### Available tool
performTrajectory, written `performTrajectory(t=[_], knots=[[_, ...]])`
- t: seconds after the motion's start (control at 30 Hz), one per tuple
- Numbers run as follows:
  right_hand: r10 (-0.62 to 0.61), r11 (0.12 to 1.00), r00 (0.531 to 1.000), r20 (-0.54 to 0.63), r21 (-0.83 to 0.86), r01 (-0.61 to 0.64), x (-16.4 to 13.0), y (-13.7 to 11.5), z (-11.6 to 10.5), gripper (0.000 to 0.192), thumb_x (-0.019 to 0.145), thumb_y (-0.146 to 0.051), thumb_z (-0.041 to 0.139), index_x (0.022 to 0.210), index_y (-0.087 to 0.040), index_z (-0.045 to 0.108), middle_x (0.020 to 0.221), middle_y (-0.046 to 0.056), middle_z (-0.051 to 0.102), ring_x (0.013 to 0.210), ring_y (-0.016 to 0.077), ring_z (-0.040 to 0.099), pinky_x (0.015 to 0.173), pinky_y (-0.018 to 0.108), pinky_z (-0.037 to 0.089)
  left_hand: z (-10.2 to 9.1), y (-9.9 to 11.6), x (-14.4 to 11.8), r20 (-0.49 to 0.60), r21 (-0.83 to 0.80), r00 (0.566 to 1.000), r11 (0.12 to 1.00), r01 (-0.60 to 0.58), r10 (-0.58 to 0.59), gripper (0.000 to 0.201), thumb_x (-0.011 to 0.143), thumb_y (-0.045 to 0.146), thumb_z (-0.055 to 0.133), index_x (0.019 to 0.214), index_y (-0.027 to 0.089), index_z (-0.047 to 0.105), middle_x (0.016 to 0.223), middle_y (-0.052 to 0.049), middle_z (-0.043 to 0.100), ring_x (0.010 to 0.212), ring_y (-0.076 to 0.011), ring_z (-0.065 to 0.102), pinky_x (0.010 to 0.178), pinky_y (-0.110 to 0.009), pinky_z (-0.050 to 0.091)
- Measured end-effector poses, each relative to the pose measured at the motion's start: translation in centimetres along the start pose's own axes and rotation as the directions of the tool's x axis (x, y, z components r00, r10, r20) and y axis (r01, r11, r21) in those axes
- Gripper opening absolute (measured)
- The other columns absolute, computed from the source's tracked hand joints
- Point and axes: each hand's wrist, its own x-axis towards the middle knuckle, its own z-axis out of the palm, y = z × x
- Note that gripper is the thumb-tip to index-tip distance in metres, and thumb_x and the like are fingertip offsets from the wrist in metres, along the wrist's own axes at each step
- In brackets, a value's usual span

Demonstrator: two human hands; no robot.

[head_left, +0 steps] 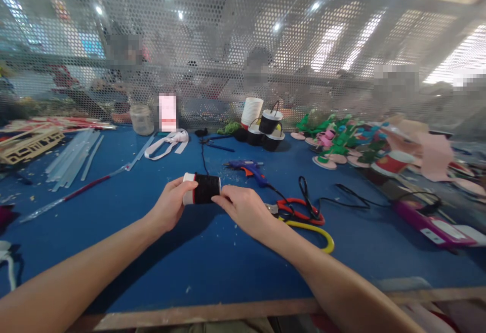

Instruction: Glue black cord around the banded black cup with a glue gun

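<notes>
Both my hands hold a small paper cup [202, 189] wrapped in black material, lying on its side just above the blue table [212, 262]. My left hand [171, 206] grips its white rim end. My right hand [245, 209] pinches the black end with fingertips. A blue glue gun [247, 168] lies just behind the cup, its black cord running right.
Red-handled scissors [299, 210] and a yellow-handled tool [317, 232] lie right of my right hand. Black-wrapped cups and stacked white cups [261, 120] stand at the back centre. Glue sticks [74, 158] lie left, green and pink craft pieces [337, 140] right. A perforated screen [243, 49] walls the far edge; people sit behind it.
</notes>
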Motion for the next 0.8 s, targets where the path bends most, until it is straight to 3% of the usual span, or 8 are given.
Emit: performTrajectory(t=[0.13, 0.27, 0.33, 0.4, 0.47, 0.5, 0.6, 0.8], knots=[[-0.134, 0.991, 0.982, 0.137, 0.031, 0.131, -0.4, -0.4, -0.5, 0.027, 0.082, -0.025, 0.045, 0.056, -0.017, 0.048, 0.056, -0.001, 0.051, 0.052, 0.0105, 0.045, 0.05, 0.023, 0.029, -0.8, 0.3, 0.6, -0.084, -0.002, 0.991, 0.995, -0.1, 0.099, 0.007, 0.058, 0.02, 0.059, 0.059, 0.013, 0.056, 0.053, 0.002, 0.056, 0.048, -0.0097, 0.049, 0.049, -0.021, 0.037], [-0.285, 0.953, 0.846, 0.45, 0.224, 0.202, -1.3, -0.8, -0.8, 0.028, 0.079, -0.024, 0.048, 0.052, -0.017, 0.049, 0.051, -0.003, 0.051, 0.048, 0.0081, 0.044, 0.047, 0.02, 0.03, -1.4, 0.6, 1.3, -0.106, -0.005, 0.985, 0.991, -0.137, 0.136, 0.008, 0.057, 0.02, 0.059, 0.061, 0.013, 0.057, 0.056, 0.001, 0.057, 0.052, -0.0105, 0.05, 0.052, -0.021, 0.037], [-0.299, 0.943, 0.799, 0.521, 0.29, 0.164, -1.4, -0.8, -1.1, 0.02, 0.076, -0.019, 0.051, 0.056, -0.017, 0.053, 0.053, -0.004, 0.053, 0.049, 0.0076, 0.046, 0.047, 0.018, 0.031, -1.3, 0.4, 1.4, -0.073, -0.003, 0.989, 0.991, -0.132, 0.131, 0.01, 0.059, 0.022, 0.058, 0.063, 0.014, 0.056, 0.053, 0.002, 0.056, 0.05, -0.0109, 0.05, 0.051, -0.022, 0.038], [-0.226, 0.949, 0.857, 0.463, 0.304, 0.085, -1.2, -0.4, -1.6, 0.01, 0.072, -0.017, 0.055, 0.062, -0.017, 0.055, 0.057, -0.004, 0.055, 0.051, 0.0082, 0.048, 0.048, 0.019, 0.033, -1.1, 0.2, 1.1, -0.022, 0.028, 0.993, 0.993, -0.118, 0.118, 0.011, 0.06, 0.022, 0.058, 0.065, 0.013, 0.057, 0.051, 0.003, 0.055, 0.049, -0.0108, 0.05, 0.051, -0.022, 0.037], [-0.074, 0.945, 0.963, 0.26, 0.326, -0.015, -0.8, 0.0, -2.0, 0.011, 0.073, -0.023, 0.054, 0.064, -0.017, 0.055, 0.056, -0.003, 0.054, 0.052, 0.0092, 0.048, 0.049, 0.02, 0.035, -0.9, 0.0, 0.6, 0.038, 0.096, 0.994, 0.989, -0.109, 0.106, 0.013, 0.061, 0.023, 0.058, 0.068, 0.013, 0.058, 0.052, 0.002, 0.055, 0.05, -0.0104, 0.049, 0.052, -0.022, 0.038], [0.01, 0.934, 0.991, 0.134, 0.352, -0.057, -0.6, 0.2, -2.2, 0.017, 0.076, -0.028, 0.05, 0.064, -0.017, 0.054, 0.055, -0.003, 0.053, 0.052, 0.0099, 0.049, 0.049, 0.021, 0.036, -0.7, -0.1, 0.3, 0.071, 0.155, 0.991, 0.98, -0.125, 0.115, 0.014, 0.061, 0.023, 0.059, 0.069, 0.012, 0.059, 0.055, 0.002, 0.056, 0.052, -0.0106, 0.05, 0.054, -0.021, 0.038], [0.106, 0.917, 0.988, -0.114, 0.394, -0.053, -0.1, 0.7, -2.3, 0.029, 0.083, -0.036, 0.038, 0.07, -0.017, 0.056, 0.064, 0.002, 0.059, 0.062, 0.0134, 0.055, 0.058, 0.025, 0.041, -0.1, -0.3, -0.8, 0.203, 0.317, 0.975, 0.936, -0.156, 0.094, 0.018, 0.061, 0.026, 0.059, 0.07, 0.011, 0.06, 0.058, 0.001, 0.056, 0.055, -0.0102, 0.047, 0.056, -0.021, 0.037], [-0.061, 0.885, 0.998, -0.007, 0.461, 0.057, -0.2, 0.5, -1.0, 0.034, 0.087, -0.035, 0.031, 0.102, -0.017, 0.055, 0.104, 0.008, 0.06, 0.099, 0.0166, 0.052, 0.087, 0.032, 0.037, 0.3, -0.4, -2.0, 0.432, 0.488, 0.902, 0.846, -0.215, -0.02, 0.016, 0.065, 0.028, 0.052, 0.061, 0.012, 0.052, 0.054, 0.004, 0.04, 0.053, -0.008, 0.035, 0.051, -0.019, 0.029]])
